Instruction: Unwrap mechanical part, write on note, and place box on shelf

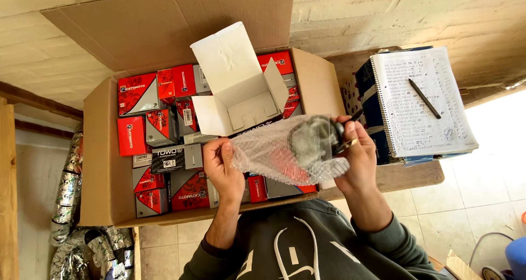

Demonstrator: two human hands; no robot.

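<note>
Both hands hold bubble-wrapped part point(298, 148) over carton point(104, 165); notebook point(422, 102) beside.

Mid-frame, both hands hold a bubble-wrap bag point(285, 151) with a dark round part inside: the left hand point(223, 167) pinches its left end, the right hand point(356, 156) grips the right end. Just above sits an open white carton point(238, 85), resting on small red and grey boxes point(139, 118) filling a big cardboard box point(101, 165). At right, a spiral notebook point(422, 102) carries a pen point(424, 98).
</note>
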